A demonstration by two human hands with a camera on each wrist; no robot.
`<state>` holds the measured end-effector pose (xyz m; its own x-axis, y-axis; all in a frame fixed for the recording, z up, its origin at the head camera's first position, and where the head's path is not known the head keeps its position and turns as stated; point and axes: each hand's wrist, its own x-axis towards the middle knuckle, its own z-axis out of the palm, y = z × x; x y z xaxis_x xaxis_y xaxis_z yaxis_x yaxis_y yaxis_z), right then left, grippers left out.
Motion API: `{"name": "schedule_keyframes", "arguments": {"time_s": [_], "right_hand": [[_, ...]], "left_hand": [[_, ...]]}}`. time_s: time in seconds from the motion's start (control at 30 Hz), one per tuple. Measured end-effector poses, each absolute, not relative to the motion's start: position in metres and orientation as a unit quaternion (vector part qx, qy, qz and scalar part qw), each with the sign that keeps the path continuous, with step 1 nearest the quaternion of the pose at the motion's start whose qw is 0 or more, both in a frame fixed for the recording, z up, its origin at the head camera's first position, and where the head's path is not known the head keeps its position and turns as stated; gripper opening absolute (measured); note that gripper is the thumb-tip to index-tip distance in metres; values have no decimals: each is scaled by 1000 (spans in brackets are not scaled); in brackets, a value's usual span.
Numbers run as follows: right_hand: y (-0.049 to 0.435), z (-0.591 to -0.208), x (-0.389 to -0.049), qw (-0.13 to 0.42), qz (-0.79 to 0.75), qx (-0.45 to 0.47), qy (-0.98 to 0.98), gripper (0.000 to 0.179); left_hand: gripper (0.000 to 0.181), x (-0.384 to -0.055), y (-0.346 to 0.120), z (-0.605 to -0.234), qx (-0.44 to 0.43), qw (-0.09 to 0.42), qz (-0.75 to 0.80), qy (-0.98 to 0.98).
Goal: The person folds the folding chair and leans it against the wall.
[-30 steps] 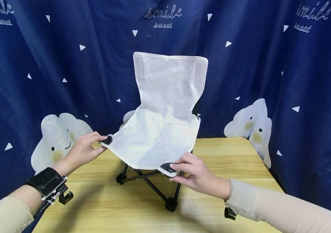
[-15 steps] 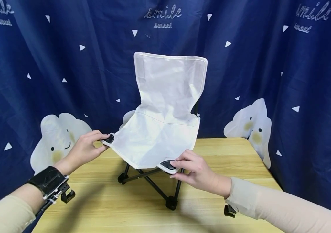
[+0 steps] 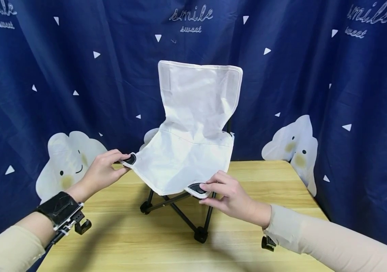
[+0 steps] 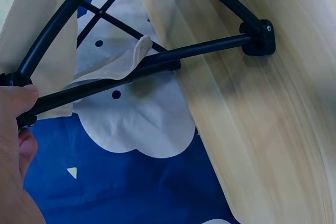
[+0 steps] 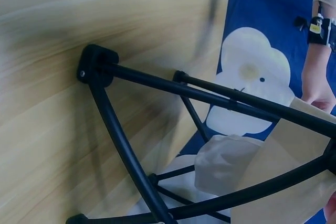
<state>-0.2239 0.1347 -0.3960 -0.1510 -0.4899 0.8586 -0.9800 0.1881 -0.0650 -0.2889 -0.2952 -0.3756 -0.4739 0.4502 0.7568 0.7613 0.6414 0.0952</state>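
A small folding chair with a white fabric seat and backrest stands unfolded on the wooden table. Its black legs cross under the seat and end in black feet. My left hand pinches the seat's front left corner, thumb below and fingers on the black corner patch. At the front right corner, my right hand pinches the other black patch the same way. In the left wrist view, the left thumb lies by the joint where black tubes meet. The right wrist view shows the frame's underside.
The wooden table carries the chair. Behind it hangs a dark blue curtain printed with white clouds and triangles. A black wrist mount sits on the left forearm, another under the right cuff.
Both hands keep their grip on the corners. The seat's front edge and the chair's front feet have shifted slightly away, toward the curtain, and the left corner a little to the right.
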Motion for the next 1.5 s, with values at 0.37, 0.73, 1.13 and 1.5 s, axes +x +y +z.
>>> {"name": "schedule_keyframes", "arguments": {"time_s": [0.37,0.73,1.13,1.5], "right_hand": [[134,-391,-226,365,344,536,-679,28],[134,-386,-228,368,346,528,-683,30],[136,-380,-231,376,345,516,-688,37],[135,-375,-235,386,349,510,-685,37]], "left_hand": [[38,-290,-289,-371,-359,361,-219,-832],[39,-289,-279,-365,-360,368,-226,-827],[36,-291,-271,-360,-359,359,-230,-830],[39,-292,-261,-354,-368,365,-240,-821]]}}
